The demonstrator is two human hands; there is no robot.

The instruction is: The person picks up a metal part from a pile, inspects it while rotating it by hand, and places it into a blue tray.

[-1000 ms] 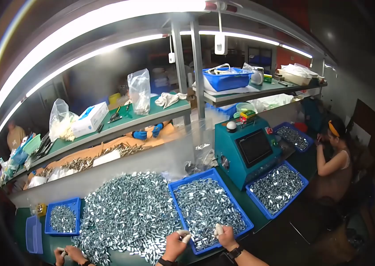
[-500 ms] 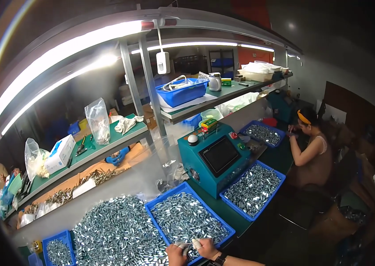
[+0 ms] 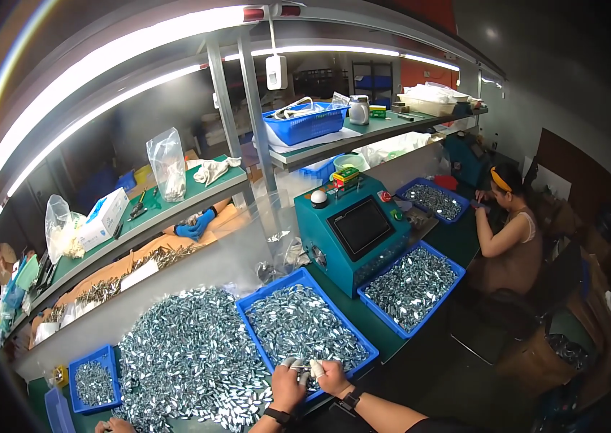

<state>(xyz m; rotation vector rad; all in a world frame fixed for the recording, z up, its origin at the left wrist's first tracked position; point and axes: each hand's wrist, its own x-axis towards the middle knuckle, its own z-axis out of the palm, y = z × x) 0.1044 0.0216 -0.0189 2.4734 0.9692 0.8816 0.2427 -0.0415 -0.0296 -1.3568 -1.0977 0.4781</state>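
Note:
Both my hands are close together over the near end of a blue tray heaped with small shiny metal parts. White covers wrap several of my fingertips. My left hand and my right hand are closed in pinches, fingertips nearly meeting. A thin silvery metal part shows between them; its exact shape is too small to tell. Dark bands sit on both wrists. Left of the tray, a big loose pile of the same parts covers the green tabletop.
A teal machine with a dark screen stands beyond the tray, another filled blue tray to its right. A small blue tray lies left. Another person's hand shows at bottom left. A co-worker sits at far right. Shelves run above.
The view has tilted down and the scene sits higher in the picture. My hands remain pinched together over the tray. Another person's hand has appeared at the lower left.

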